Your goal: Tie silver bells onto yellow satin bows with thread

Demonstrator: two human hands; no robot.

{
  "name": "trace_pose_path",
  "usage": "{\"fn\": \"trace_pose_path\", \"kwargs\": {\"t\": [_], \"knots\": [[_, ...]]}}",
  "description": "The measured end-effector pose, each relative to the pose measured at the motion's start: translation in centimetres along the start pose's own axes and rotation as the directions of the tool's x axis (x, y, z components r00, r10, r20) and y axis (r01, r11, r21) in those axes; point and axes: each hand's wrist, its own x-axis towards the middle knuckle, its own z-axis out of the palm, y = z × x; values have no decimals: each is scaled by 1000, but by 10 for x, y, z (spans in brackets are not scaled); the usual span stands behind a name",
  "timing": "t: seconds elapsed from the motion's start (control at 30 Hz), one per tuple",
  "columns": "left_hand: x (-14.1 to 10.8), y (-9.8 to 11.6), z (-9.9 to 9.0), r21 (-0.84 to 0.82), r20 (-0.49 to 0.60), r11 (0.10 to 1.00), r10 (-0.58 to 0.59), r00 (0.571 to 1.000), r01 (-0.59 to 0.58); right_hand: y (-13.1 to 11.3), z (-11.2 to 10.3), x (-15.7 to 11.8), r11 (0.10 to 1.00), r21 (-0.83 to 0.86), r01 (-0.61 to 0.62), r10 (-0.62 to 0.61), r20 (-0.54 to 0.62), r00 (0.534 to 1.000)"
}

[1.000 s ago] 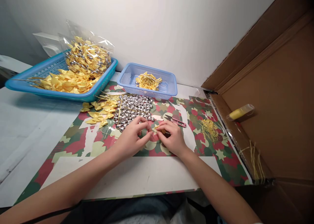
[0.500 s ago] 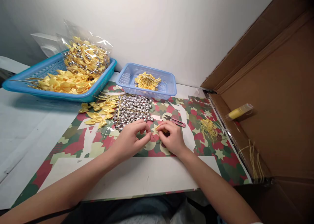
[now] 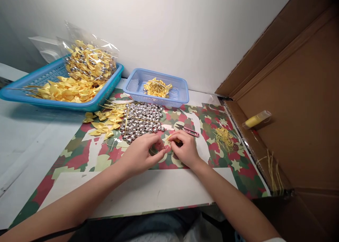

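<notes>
My right hand [image 3: 185,146] is pinched on a thin yellow cord [image 3: 168,138], of which a short piece shows at the fingertips. Facing it, my left hand [image 3: 145,151] has its thumb and curled forefinger a little apart beside that cord. Any bell or bow in the right fingers is hidden. Just beyond the left hand lies a packed patch of silver jingle bells [image 3: 143,118], with gold strands across it. Yellow ribbon bows [image 3: 106,123] with gold stems lie left of the bells. Pink-handled thread snips [image 3: 191,130] rest behind my right hand.
A large blue basket [image 3: 106,95] at the left holds yellow bows and a clear bag [image 3: 90,60] of them. A smaller blue basket [image 3: 156,101] stands at the back. Cord scraps [image 3: 224,137] lie right, near a yellow tube [image 3: 256,119] on the cardboard wall [image 3: 296,93].
My left thumb and forefinger have parted slightly and shifted a little to the right, towards the right hand. The right hand keeps its pinch. The whole view has shifted slightly.
</notes>
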Motion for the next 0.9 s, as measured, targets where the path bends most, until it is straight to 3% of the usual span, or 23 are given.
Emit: {"fn": "trace_pose_path", "kwargs": {"t": [0.17,0.37,0.9], "knots": [[2,-3,7,153,-112,988,51,992,-33,1,1,-1,1000,13,11,-11,-6,1000],[9,-3,18,248,-122,969,56,991,-24,1,2,-2,999,25,25,-25,5,1000],[13,-7,19,228,-97,974,25,995,-3,-1,1,-1,1000,14,26,-26,27,999]]}}
